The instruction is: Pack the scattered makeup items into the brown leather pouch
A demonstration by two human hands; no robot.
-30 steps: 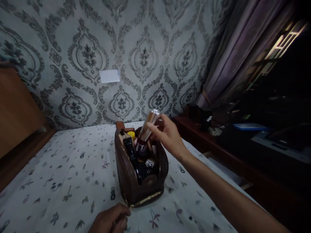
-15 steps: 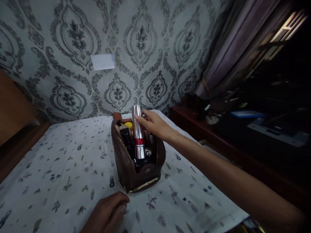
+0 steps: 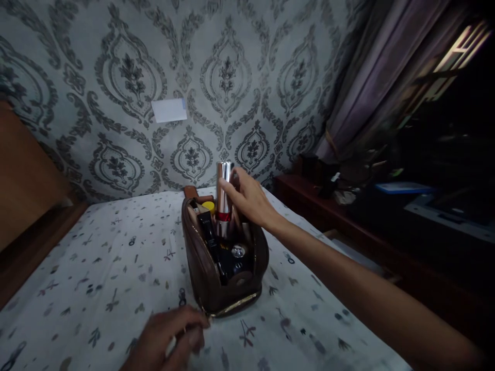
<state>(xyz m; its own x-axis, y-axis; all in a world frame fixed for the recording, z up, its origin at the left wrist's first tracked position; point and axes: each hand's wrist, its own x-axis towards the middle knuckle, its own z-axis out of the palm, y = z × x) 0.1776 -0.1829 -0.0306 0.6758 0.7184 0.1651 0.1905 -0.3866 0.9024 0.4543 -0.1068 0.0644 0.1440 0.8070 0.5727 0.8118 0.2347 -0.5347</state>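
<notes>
A brown cosmetic bag (image 3: 199, 275) stands unzipped on the patterned sheet. My right hand (image 3: 249, 196) grips a shiny silver cylindrical bottle (image 3: 223, 185) with a red band, thumb in front and fingers behind. The bottle is upright over the bag's opening, its lower end among the contents. Inside the bag lie a black tube (image 3: 209, 232), a yellow cap (image 3: 209, 207) and a small round shiny item (image 3: 238, 251). My left hand (image 3: 170, 335) is by the bag's front left corner, near the zipper (image 3: 240, 304); its fingers are loosely bent, thumb and forefinger apart, holding nothing.
The white printed sheet (image 3: 143, 278) spreads around the bag. Behind it rises a patterned wall (image 3: 228, 77) with a white card (image 3: 169, 110). A wooden panel (image 3: 27, 180) is on the left; a dark red ledge (image 3: 297, 196) runs along the right.
My right hand has shifted the silver bottle toward the back of the bag, its lower end now behind the round item. My left hand has come closer to the zipper corner, its thumb spreading away.
</notes>
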